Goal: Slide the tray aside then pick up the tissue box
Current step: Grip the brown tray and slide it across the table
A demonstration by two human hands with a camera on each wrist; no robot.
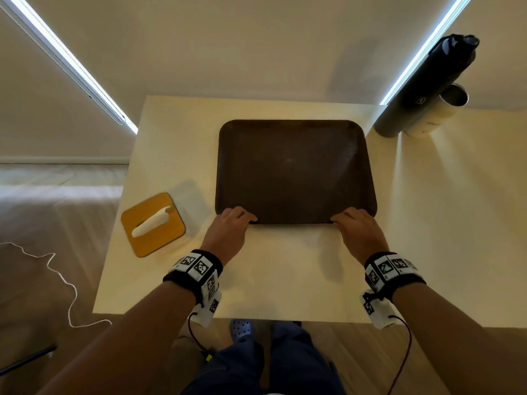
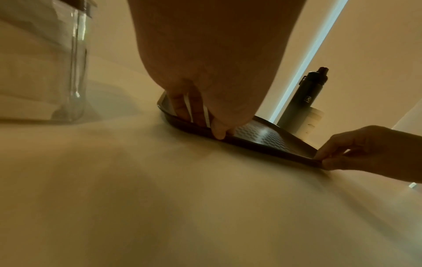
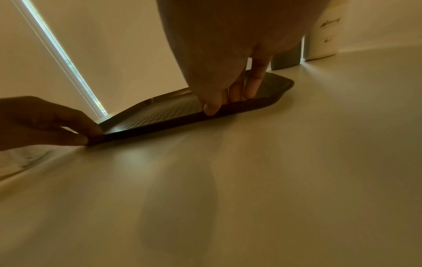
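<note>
A dark brown tray lies flat in the middle of the pale table. My left hand pinches the tray's near rim at its left corner, thumb on the outer edge and fingers over the rim. My right hand pinches the same rim near the right corner, as the left wrist view shows. The tray's patterned floor is bare. The tissue box, with a wooden lid and a white tissue poking out, stands left of the tray near the table's left edge, apart from both hands.
A tall dark bottle and a white cylinder stand at the table's far right, just beyond the tray's far right corner. A white cord lies on the floor to the left. Bare table stretches right of the tray.
</note>
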